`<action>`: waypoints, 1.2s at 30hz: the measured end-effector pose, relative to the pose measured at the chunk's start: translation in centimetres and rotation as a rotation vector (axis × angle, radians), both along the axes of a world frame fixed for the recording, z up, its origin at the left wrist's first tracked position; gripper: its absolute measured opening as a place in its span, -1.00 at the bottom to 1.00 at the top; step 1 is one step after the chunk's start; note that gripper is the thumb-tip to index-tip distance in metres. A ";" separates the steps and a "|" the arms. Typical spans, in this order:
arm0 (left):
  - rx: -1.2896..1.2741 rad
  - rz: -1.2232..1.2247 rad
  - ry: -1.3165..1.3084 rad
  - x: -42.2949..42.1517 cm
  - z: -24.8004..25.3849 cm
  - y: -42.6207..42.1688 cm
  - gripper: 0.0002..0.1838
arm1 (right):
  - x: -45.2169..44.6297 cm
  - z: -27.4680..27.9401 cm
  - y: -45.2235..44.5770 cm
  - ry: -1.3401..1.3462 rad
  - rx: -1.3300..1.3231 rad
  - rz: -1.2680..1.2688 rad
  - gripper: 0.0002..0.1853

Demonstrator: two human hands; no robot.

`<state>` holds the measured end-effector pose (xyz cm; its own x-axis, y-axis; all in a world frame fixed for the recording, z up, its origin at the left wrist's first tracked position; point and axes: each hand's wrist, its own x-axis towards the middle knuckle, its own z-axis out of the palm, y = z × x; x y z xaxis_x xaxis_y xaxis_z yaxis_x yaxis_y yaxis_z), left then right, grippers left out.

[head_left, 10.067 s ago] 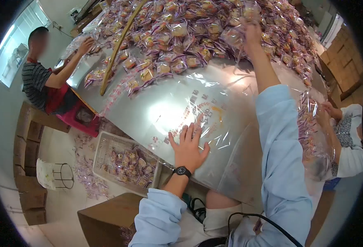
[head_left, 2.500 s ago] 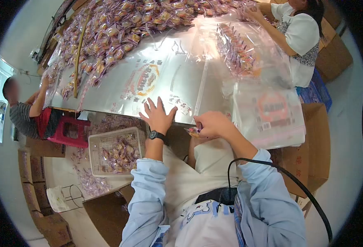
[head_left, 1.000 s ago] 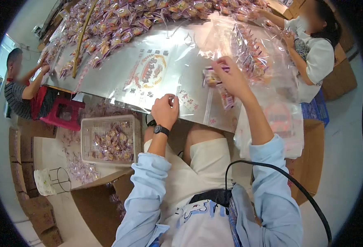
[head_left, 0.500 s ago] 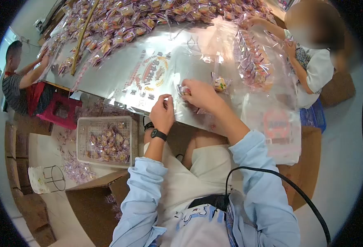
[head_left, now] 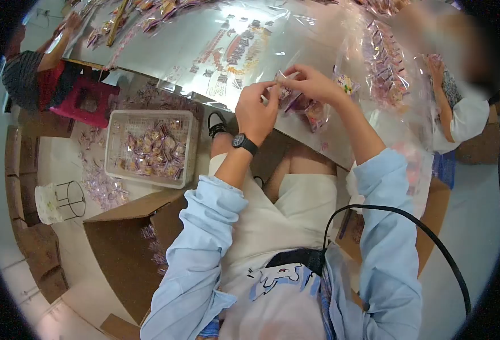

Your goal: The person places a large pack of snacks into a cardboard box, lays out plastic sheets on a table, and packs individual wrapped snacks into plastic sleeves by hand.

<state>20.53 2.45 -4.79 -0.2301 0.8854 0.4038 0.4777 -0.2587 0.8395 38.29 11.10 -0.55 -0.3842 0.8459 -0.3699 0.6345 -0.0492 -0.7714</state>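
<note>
At the table's near edge, my left hand (head_left: 259,109) and my right hand (head_left: 313,85) meet at the fingertips. Pinched between them is a small wrapped snack packet (head_left: 284,92) in clear and purple film, partly hidden by my fingers. Below my right hand, more wrapped snack packets (head_left: 313,113) lie on the metal tabletop. Another packet with green and yellow bits (head_left: 345,84) shows just beyond my right wrist. Left of that, a printed clear plastic bag (head_left: 235,54) is spread flat.
Rows of packets (head_left: 387,68) lie in clear film at right, near a co-worker's arm (head_left: 444,102). A white crate (head_left: 109,153) of packets stands on the floor at left, by a pink stool (head_left: 85,102) and an open cardboard box (head_left: 119,238). Another person sits far left.
The view has tilted down and shifted left. My hands, apart before, have come together at the packet, and my left fingers now touch it.
</note>
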 end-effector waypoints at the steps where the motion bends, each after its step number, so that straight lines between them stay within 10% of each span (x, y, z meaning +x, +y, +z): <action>1: 0.092 -0.001 0.044 -0.1 0.3 0.1 -0.84 | -0.4 -0.8 0.6 0.024 0.024 0.002 -0.32; 11: 0.195 0.036 0.213 0.2 0.7 0.3 -0.85 | -1.7 -1.1 -0.5 0.014 0.518 0.374 -0.27; 20: 0.232 0.037 0.188 0.4 0.6 -0.9 -0.81 | -4.0 0.5 -1.0 -0.484 0.991 0.202 -0.22; 27: 0.304 0.030 0.130 0.2 2.1 0.2 -0.78 | -3.9 -4.9 -0.4 0.214 0.621 0.086 -0.39; 36: 0.227 -0.002 0.131 0.3 3.1 -1.2 -0.81 | -5.0 -2.2 -1.6 0.020 0.614 -0.095 -0.50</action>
